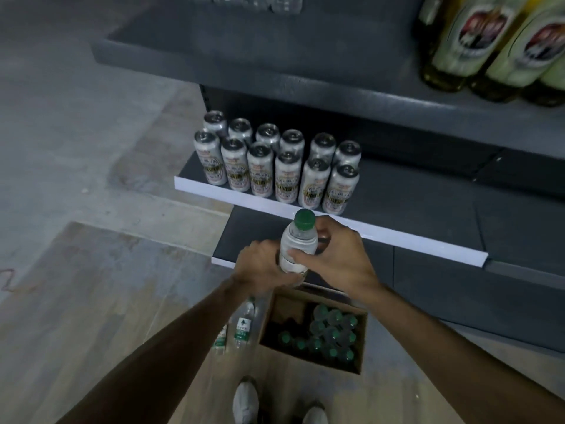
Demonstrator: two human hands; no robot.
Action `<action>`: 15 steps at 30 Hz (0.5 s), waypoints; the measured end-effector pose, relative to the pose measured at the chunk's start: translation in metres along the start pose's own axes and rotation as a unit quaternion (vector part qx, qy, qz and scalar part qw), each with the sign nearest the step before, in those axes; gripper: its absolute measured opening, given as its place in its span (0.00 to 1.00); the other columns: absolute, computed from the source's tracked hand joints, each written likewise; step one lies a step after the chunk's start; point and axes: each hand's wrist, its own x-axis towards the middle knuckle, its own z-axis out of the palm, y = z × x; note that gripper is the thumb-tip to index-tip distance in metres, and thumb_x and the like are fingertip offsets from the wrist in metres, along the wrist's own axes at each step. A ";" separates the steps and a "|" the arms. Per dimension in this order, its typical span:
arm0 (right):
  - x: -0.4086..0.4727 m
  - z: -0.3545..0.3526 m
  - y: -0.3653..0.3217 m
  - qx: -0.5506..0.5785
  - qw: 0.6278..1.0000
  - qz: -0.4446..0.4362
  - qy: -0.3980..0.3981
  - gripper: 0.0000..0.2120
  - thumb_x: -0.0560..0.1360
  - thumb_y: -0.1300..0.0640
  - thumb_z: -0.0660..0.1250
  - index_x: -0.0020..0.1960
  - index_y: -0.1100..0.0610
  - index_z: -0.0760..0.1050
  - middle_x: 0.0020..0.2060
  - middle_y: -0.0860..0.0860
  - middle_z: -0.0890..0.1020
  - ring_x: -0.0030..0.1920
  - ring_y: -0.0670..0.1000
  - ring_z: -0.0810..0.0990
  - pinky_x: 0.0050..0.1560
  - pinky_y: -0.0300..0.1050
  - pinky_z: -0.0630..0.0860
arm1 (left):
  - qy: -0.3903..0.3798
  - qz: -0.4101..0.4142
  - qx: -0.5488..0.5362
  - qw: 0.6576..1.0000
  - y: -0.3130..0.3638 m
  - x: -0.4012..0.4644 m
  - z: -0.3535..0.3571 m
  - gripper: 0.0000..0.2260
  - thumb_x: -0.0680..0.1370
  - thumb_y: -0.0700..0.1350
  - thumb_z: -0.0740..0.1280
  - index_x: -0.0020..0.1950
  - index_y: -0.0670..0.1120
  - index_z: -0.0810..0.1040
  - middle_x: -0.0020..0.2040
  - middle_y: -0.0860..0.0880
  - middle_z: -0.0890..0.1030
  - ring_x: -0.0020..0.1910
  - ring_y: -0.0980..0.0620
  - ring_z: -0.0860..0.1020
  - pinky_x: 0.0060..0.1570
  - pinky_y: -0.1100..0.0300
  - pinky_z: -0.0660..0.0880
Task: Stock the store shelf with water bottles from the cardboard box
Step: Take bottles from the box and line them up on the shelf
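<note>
A clear water bottle [298,240] with a green cap stands upright in the air above the cardboard box [362,341]. My left hand [260,266] grips its lower part from the left. My right hand [339,255] holds its body from the right, thumb across the label. The open box sits on the floor below, with several green-capped bottles [331,335] packed in its right half. Two more water bottles [243,327] stand on the floor left of the box. The dark shelf [412,209] with a white front edge lies just beyond my hands.
Several silver cans [275,166] fill the left part of that shelf; its right part is bare. Large yellow-green bottles [495,47] stand on the upper shelf at top right. Wrapped water bottles [275,3] show at the top edge. My shoes [244,402] are near the box.
</note>
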 end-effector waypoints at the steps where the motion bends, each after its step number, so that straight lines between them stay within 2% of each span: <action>1: 0.003 -0.005 -0.011 0.002 1.000 -0.009 0.002 0.22 0.61 0.45 0.81 0.50 0.42 0.76 0.39 0.32 0.81 0.43 0.32 0.79 0.41 0.26 0.73 | 0.001 0.001 -0.002 1.000 0.004 0.001 -0.012 0.28 0.56 0.71 0.69 0.47 0.54 0.82 0.43 0.51 0.86 0.43 0.53 0.84 0.40 0.61 0.78; 4: 0.014 -0.022 -0.048 -0.004 1.000 -0.031 0.001 0.21 0.63 0.46 0.80 0.51 0.47 0.75 0.40 0.34 0.80 0.42 0.30 0.78 0.39 0.22 0.70 | -0.002 0.003 -0.003 1.000 0.020 0.004 -0.054 0.24 0.60 0.66 0.75 0.48 0.52 0.83 0.46 0.50 0.86 0.46 0.51 0.84 0.44 0.57 0.80; 7: 0.028 -0.036 -0.086 -0.002 0.999 -0.031 -0.017 0.23 0.66 0.48 0.80 0.56 0.53 0.77 0.43 0.39 0.81 0.41 0.33 0.79 0.39 0.23 0.70 | 0.015 0.015 0.005 1.000 0.036 0.006 -0.097 0.24 0.62 0.65 0.75 0.52 0.51 0.83 0.50 0.49 0.85 0.49 0.49 0.83 0.47 0.57 0.79; 11: 0.053 -0.056 -0.134 0.005 1.000 -0.025 0.016 0.22 0.63 0.47 0.81 0.53 0.47 0.75 0.41 0.37 0.81 0.39 0.33 0.80 0.35 0.25 0.73 | 0.043 0.044 -0.001 0.998 0.051 0.021 -0.158 0.25 0.63 0.65 0.73 0.53 0.52 0.83 0.50 0.50 0.86 0.49 0.49 0.83 0.47 0.54 0.80; 13: 0.062 -0.066 -0.159 -0.006 0.999 -0.038 0.038 0.21 0.62 0.46 0.81 0.49 0.42 0.74 0.40 0.36 0.81 0.40 0.32 0.80 0.37 0.24 0.73 | 0.054 0.060 0.020 0.997 0.060 0.029 -0.190 0.24 0.63 0.66 0.73 0.52 0.52 0.83 0.48 0.50 0.86 0.47 0.50 0.83 0.45 0.56 0.80; 15: 0.072 -0.076 -0.186 -0.013 0.997 -0.051 0.058 0.20 0.62 0.46 0.81 0.48 0.41 0.73 0.40 0.36 0.82 0.41 0.33 0.80 0.41 0.26 0.75 | 0.075 0.073 0.026 0.994 0.067 0.037 -0.221 0.23 0.63 0.66 0.73 0.50 0.52 0.83 0.46 0.51 0.86 0.45 0.51 0.83 0.42 0.58 0.79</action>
